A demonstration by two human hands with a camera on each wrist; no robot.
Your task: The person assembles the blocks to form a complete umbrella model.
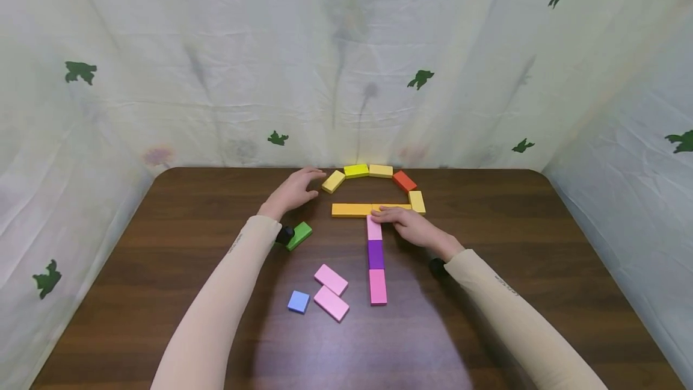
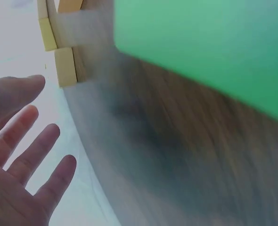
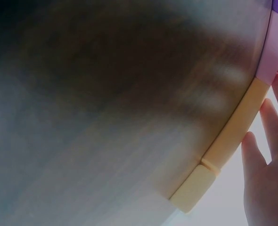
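My left hand (image 1: 294, 191) hovers just left of a pale yellow block (image 1: 333, 182), fingers extended and holding nothing; the left wrist view shows its fingers spread. With straight fingers, my right hand (image 1: 414, 227) touches where two orange blocks (image 1: 352, 210) in a row meet a pink block (image 1: 375, 230). Below that pink block run a purple block (image 1: 376, 254) and a deeper pink block (image 1: 378, 286) in one column. A curve above the orange row holds a bright yellow block (image 1: 356, 171), a cream block (image 1: 381, 171), a red-orange block (image 1: 404, 181) and another cream block (image 1: 417, 201).
Beside my left wrist lies a green block (image 1: 300, 235), partly hidden by it. Nearer the front are two loose pink blocks (image 1: 331, 304), touching, and a small blue block (image 1: 298, 302). A white curtain (image 1: 243, 77) hangs behind the brown table (image 1: 487, 227).
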